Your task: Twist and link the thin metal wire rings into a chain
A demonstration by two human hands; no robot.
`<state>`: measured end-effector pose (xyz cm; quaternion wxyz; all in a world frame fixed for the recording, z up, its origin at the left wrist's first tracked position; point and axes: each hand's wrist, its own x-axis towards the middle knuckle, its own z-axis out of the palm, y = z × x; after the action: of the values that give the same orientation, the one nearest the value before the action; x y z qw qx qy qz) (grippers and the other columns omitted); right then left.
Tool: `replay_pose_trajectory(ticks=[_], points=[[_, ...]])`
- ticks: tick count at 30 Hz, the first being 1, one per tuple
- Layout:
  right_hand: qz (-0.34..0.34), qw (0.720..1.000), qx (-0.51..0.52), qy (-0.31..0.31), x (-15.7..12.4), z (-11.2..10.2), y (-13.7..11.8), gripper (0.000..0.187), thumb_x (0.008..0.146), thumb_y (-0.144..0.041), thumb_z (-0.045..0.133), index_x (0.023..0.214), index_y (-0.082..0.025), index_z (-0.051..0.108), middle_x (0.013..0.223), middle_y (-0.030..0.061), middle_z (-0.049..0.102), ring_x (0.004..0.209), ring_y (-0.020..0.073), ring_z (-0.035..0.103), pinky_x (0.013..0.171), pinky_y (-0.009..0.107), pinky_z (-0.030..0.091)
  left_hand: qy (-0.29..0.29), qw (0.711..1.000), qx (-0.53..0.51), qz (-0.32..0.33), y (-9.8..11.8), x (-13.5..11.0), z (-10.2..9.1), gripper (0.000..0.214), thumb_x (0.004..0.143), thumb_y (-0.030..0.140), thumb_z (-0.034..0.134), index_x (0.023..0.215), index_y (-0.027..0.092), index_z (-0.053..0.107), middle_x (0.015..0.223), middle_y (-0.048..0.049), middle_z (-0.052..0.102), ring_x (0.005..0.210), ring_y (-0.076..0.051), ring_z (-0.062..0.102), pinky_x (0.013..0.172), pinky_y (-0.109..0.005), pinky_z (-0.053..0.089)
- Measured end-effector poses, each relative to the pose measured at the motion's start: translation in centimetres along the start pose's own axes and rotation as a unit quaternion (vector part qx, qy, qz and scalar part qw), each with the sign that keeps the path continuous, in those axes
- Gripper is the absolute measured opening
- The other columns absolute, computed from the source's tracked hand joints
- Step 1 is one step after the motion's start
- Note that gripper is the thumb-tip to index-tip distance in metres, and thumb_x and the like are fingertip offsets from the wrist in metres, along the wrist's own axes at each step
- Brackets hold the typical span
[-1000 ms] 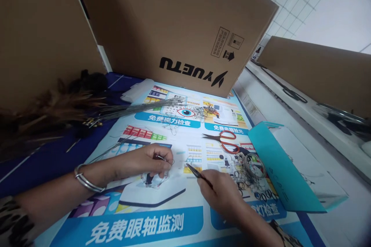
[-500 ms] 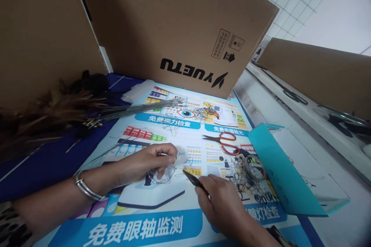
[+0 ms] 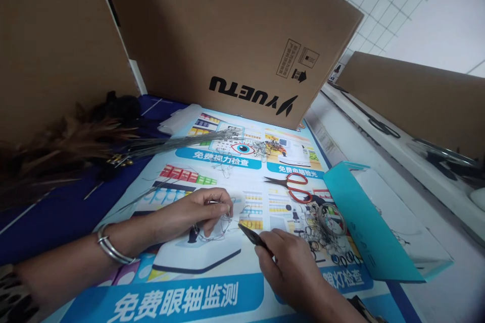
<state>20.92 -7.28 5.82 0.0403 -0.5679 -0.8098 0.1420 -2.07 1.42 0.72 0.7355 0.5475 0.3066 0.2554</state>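
My left hand (image 3: 210, 209) is closed, thumb against bent fingers, on a loop of thin wire (image 3: 222, 232) that seems to carry tiny beads. Part of the loop hangs below the fingers over the printed poster. To its right, my right hand (image 3: 286, 260) grips dark pliers (image 3: 250, 234), their tip pointing at the wire loop with a small gap between. Scissors with red handles (image 3: 297, 197) lie flat beyond the right hand. Beside that hand spreads a tangled heap of wire rings and small pieces (image 3: 328, 239), with a coil of wire (image 3: 341, 219) on it.
An upright teal box (image 3: 373, 232) with a white inside, holding some wire bits, stands right. A bundle of thin wires (image 3: 182, 142) lies at the back left, near brown feathers (image 3: 87, 136). A large cardboard box (image 3: 227, 35) walls off the back; a poster covers the table.
Very little differs. Both hands keep nearly the same place, and the wire loop under the left fingers has shifted slightly. The view has moved a touch.
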Motion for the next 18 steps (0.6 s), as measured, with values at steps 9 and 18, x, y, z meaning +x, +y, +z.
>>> replay_pose_trajectory(ticks=[9, 18], points=[[-0.004, 1.0, 0.017, -0.007, -0.1, -0.4, -0.3, 0.014, 0.086, -0.024, 0.045, 0.077, -0.019, 0.055, 0.075, 0.002, 0.062, 0.065, 0.0144, 0.055, 0.055, 0.025, 0.024, -0.015, 0.999, 0.042, 0.013, 0.2, 0.0, 0.2, 0.03, 0.091, 0.042, 0.048, 0.091, 0.014, 0.059, 0.049, 0.0037, 0.05, 0.047, -0.009, 0.04, 0.055, -0.023, 0.033], [-0.007, 1.0, 0.017, -0.003, -0.3, -1.2, 0.4, 0.015, 0.087, -0.025, 0.045, 0.077, -0.019, 0.054, 0.075, 0.0023, 0.062, 0.066, 0.014, 0.054, 0.055, 0.025, 0.024, 0.009, 0.994, 0.107, 0.004, 0.5, -0.1, -0.1, 0.026, 0.086, 0.043, 0.054, 0.088, 0.018, 0.06, 0.069, 0.0001, 0.056, 0.059, -0.012, 0.044, 0.053, -0.022, 0.031]])
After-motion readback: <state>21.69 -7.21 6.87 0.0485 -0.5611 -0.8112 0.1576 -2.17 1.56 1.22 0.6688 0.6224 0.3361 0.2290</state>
